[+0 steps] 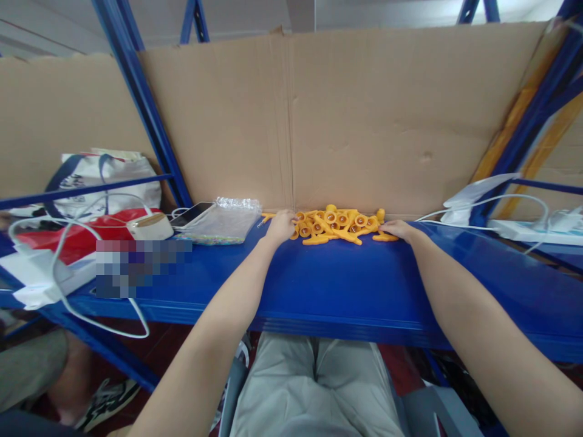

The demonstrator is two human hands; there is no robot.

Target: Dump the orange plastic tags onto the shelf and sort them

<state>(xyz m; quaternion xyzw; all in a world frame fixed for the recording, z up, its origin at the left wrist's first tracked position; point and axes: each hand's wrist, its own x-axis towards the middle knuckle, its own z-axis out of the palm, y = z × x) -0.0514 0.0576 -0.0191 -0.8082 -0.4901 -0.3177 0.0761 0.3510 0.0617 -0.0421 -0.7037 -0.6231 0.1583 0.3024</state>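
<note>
A heap of yellow-orange plastic pieces (334, 223) lies at the back of the blue shelf, against the cardboard. Several show round, cup-like ends with a dark centre; others are slim and branched. My left hand (281, 226) rests at the heap's left edge, cupped and touching it, its fingertips partly hidden. Just left of that hand, another yellow piece pokes out, with a small metallic tip beside it. At the other end, my right hand (397, 229) lies with fingers stretched out over a loose yellow piece (385, 237). Neither hand visibly grips anything.
Left of the heap are a clear plastic bag (223, 224), a phone (194, 215), a white charger (150, 226), a red bag (54, 238) and looping white cables. A power strip (537, 232) stands at right. Blue posts and a cardboard wall (364, 121) enclose the shelf (337, 285).
</note>
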